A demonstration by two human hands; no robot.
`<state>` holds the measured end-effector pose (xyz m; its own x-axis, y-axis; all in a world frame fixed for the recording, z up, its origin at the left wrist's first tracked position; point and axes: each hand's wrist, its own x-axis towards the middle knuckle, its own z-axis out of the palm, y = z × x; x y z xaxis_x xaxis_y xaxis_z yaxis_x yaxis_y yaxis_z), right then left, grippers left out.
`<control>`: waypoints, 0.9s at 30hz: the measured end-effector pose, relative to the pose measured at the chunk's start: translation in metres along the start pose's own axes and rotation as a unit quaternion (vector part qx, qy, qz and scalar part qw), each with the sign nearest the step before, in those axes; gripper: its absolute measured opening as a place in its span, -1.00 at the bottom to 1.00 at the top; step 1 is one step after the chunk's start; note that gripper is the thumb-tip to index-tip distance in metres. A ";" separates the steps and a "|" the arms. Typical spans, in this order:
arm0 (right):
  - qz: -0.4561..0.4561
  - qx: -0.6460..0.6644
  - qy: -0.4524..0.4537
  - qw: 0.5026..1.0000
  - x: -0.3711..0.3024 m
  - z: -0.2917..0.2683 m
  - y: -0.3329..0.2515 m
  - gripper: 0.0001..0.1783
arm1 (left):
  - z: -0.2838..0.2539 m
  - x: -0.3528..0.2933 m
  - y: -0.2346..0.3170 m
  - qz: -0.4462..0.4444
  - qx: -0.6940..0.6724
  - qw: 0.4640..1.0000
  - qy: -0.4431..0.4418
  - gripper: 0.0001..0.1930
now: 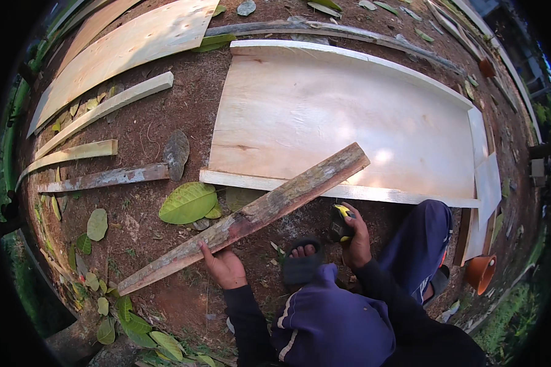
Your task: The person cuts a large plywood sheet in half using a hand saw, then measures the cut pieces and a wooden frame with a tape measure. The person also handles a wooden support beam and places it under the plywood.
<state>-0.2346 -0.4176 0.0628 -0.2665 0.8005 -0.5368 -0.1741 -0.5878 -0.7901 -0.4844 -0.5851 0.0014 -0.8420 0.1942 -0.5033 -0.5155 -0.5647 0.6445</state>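
My left hand (224,268) is closed round the lower side of a rough, bark-faced wooden plank (251,219), thumb on top. The plank slants up to the right, and its far end overlaps the near edge of a shallow plywood tray (349,116) with raised wooden strips along its sides. In my right hand (359,237) is a black and yellow tape measure (340,224), held just below the tray's near strip. No drawn-out blade can be made out on it. The tray's left side has no strip that I can see.
Plywood sheets (141,43) lie at the far left, with narrow wooden strips (107,110) nearer. A long pole (337,29) runs behind the tray. A terracotta pot (480,273) sits at the right. Large leaves (190,202) are scattered over the soil, close to my sandalled foot (302,263).
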 end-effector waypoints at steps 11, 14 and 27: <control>0.037 0.021 -0.007 0.999 -0.006 0.020 0.003 -0.40 | 0.010 -0.043 -0.032 -0.254 0.238 0.908 -0.234 -0.35; 0.063 -0.001 -0.024 0.998 -0.003 0.020 0.006 -0.41 | 0.020 -0.070 -0.029 -0.256 0.351 0.828 -0.353 -0.15; -0.069 -0.340 -0.058 0.936 0.003 0.033 0.012 -0.52 | 0.045 -0.084 -0.021 -0.086 0.489 0.755 -0.429 -0.30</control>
<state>-0.2692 -0.4260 0.0611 -0.3941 0.8217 -0.4118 0.4194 -0.2379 -0.8761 -0.4100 -0.5532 0.0565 -0.3267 0.8818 -0.3401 -0.1462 0.3084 0.9400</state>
